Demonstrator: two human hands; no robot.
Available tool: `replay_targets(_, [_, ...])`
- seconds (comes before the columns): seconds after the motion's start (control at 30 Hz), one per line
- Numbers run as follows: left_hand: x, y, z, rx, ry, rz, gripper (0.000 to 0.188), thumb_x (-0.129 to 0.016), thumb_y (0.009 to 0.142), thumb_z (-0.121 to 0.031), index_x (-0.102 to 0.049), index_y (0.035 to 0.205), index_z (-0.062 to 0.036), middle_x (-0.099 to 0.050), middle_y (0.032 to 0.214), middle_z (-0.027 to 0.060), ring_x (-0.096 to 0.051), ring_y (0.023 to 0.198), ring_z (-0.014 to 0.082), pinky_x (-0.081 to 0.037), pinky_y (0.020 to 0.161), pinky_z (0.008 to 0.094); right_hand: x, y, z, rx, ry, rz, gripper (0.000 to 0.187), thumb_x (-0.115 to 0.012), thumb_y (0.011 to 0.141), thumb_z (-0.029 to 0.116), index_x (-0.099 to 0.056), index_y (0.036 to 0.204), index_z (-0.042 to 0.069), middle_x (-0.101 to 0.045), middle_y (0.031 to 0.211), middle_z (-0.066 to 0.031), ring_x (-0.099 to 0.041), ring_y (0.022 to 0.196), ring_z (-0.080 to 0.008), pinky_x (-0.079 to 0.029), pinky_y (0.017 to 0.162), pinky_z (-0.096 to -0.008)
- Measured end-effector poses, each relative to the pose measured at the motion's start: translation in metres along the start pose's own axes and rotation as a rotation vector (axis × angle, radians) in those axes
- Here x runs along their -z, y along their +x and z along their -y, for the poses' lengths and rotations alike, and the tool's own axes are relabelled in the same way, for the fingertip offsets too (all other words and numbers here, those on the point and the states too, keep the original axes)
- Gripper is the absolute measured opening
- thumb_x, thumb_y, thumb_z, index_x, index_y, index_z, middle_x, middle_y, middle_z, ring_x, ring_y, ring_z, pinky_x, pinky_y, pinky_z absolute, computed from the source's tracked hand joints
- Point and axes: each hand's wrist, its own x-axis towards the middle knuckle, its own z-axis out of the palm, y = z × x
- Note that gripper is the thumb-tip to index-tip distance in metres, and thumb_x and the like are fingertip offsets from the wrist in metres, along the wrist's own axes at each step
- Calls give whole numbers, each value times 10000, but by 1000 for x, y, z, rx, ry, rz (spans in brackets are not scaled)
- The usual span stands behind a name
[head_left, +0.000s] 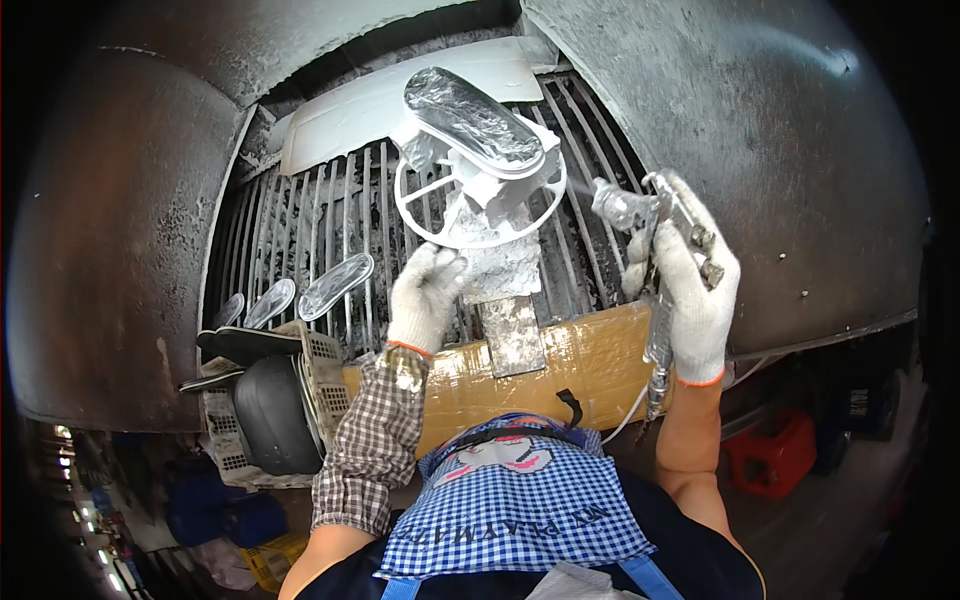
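Observation:
My right hand, in a white knit glove, is closed around a spray gun wrapped in silvery, paint-caked film. A faint mist shows off its nozzle, which faces left. My left hand, gloved too, has its fingers curled at the near rim of a white spoked wheel. On a white-crusted support above the wheel lies a long sole-shaped piece, its dark top covered in shiny film and its edge white. It sits tilted, its far end toward the left.
Slatted metal grating lies under the wheel, with several film-covered sole-shaped pieces at its left. A plastic basket holds black sole-shaped pieces. Metal walls flank the grating; a tape-covered ledge runs along its front.

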Motion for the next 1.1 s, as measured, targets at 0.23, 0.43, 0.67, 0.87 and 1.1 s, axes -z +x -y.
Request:
replay_targets(0.23, [-26,-16,22,105,-48,179,502,-633,984,-190,-556,1433,20,-659,1352,242,-673,1212,394,-575,1027,540,-6,-2,-5,5,20,39,515,-626,1060,101,-508,1526,-81,-688,888,-54,-626,730,-63,-529,651,-222])
replay_targets(0.43, [-20,-14,7,94,-71,167,496,-664,981,-204,-579,1404,42,-627,1407,259,-619,1297,428,-506,1139,579,0,0,-10,-22,19,149,535,-637,1044,75,-493,1531,-93,-712,914,-70,-640,710,-67,-545,659,-223])
replay_targets(0.67, [-17,-11,-14,52,-63,152,508,-657,989,-214,-563,1416,44,-624,1411,275,-639,1269,437,-543,1099,567,-9,3,-13,-9,29,126,509,-577,1056,75,-496,1531,-88,-711,916,-82,-644,728,-86,-544,668,-231])
replay_targets(0.87, [-12,-5,-31,49,-61,202,518,-663,977,-226,-531,1403,38,-585,1482,266,-657,1236,461,-557,1068,595,-11,6,-28,-1,89,154,527,-653,1054,115,-517,1526,-73,-724,1057,-73,-652,721,-74,-552,633,-224])
replay_targets(1.1, [-10,5,-47,-3,0,118,392,-668,975,-234,-610,1264,25,-615,1435,309,-674,1210,483,-578,1033,605,-23,12,-36,1,28,214,539,-623,1058,102,-481,1545,-83,-704,897,-80,-651,724,-88,-553,656,-243])
